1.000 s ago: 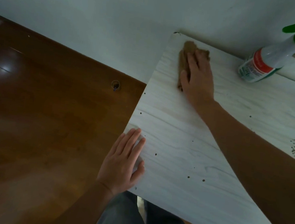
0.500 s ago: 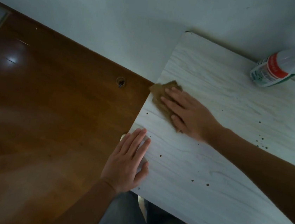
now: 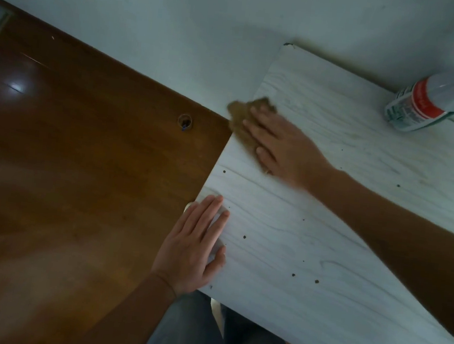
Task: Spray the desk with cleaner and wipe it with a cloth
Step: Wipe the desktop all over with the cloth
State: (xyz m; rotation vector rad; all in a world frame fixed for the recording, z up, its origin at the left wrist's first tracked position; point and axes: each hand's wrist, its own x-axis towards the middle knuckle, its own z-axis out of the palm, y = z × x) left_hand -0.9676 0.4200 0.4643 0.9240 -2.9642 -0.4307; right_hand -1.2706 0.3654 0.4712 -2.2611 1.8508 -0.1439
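Note:
The desk point(image 3: 356, 215) has a white wood-grain top dotted with small dark specks. My right hand point(image 3: 282, 147) lies flat, fingers straight, pressing a brown cloth point(image 3: 240, 116) onto the top at its left edge; part of the cloth sticks out past my fingertips. My left hand point(image 3: 195, 241) rests flat on the near left edge of the desk with nothing in it. A clear spray bottle point(image 3: 426, 104) with a red-and-white label and green trigger stands at the back right by the wall.
A pale wall runs along the back of the desk. To the left lies a brown wooden floor point(image 3: 79, 169) with a small round fitting point(image 3: 185, 121). My legs in grey trousers point(image 3: 201, 336) are under the near edge.
My right hand dragged the cloth from the far left corner toward me along the left edge, then shifted slightly back up. The left hand stayed put.

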